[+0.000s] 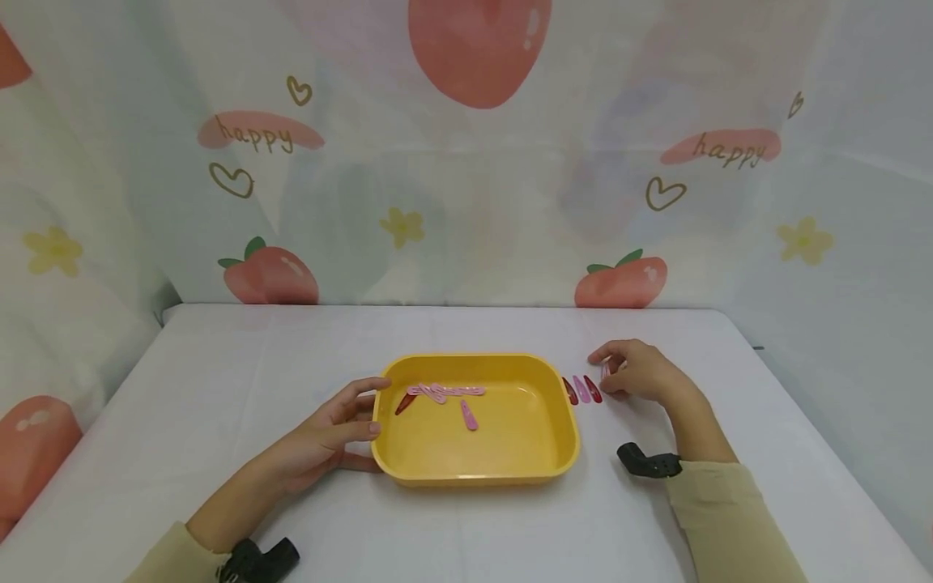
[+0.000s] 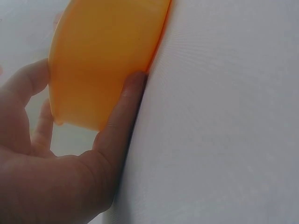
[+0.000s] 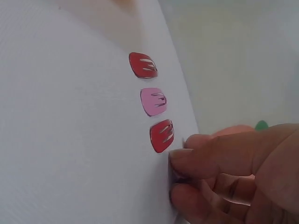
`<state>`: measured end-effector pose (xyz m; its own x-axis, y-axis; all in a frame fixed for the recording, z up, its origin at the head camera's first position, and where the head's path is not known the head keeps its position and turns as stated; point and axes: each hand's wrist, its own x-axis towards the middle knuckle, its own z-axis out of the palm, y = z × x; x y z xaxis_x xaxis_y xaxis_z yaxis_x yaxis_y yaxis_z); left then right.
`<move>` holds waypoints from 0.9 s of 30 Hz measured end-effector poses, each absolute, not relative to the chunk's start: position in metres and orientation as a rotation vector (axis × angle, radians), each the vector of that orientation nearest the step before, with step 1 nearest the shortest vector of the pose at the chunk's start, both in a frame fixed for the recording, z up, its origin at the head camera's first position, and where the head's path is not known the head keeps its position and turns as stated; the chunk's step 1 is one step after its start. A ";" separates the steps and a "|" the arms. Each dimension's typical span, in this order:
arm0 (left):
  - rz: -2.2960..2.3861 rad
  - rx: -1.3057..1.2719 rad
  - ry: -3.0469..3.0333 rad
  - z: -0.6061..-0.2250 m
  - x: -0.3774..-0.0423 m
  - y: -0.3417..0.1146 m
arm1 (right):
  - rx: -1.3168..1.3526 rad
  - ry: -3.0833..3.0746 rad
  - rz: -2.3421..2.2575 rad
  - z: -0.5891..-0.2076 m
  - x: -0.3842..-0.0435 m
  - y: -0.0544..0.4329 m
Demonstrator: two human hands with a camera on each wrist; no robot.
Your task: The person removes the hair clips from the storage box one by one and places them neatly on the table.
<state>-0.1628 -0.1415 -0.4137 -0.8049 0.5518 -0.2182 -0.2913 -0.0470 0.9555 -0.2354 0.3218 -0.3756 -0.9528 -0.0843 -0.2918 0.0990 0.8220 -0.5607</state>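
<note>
Spread left hand [image 1: 330, 436] braces yellow tray [image 1: 510, 453]; right hand [image 1: 643, 372] pinches a snap clip [image 1: 605, 370], apparently for placing, needing release beside the leftward clip row [image 1: 581, 389].

A pale fabric backdrop [image 1: 481, 235] with rounded red fruits [image 1: 271, 276] and yellow flowers [image 1: 402, 227] hangs behind the white cloth-covered bench [image 1: 306, 340].

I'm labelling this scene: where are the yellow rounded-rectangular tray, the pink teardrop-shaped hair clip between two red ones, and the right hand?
Yellow rounded-rectangular tray [image 1: 510, 437]: head view, bare inner floor.
Pink teardrop-shaped hair clip [image 3: 150, 103]: right wrist view, solid body.
Right hand [image 1: 641, 374]: head view, back of the hand.
</note>
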 end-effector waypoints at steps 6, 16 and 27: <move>1.896 0.263 1.675 -0.413 -0.162 -0.141 | 0.001 2.682 -0.866 -0.375 -0.234 0.323; 1.900 0.284 1.669 -0.414 -0.162 -0.142 | 0.001 2.650 -0.846 -0.373 -0.235 0.325; 1.898 0.279 1.665 -0.413 -0.163 -0.140 | -0.112 2.692 -0.957 -0.364 -0.233 0.326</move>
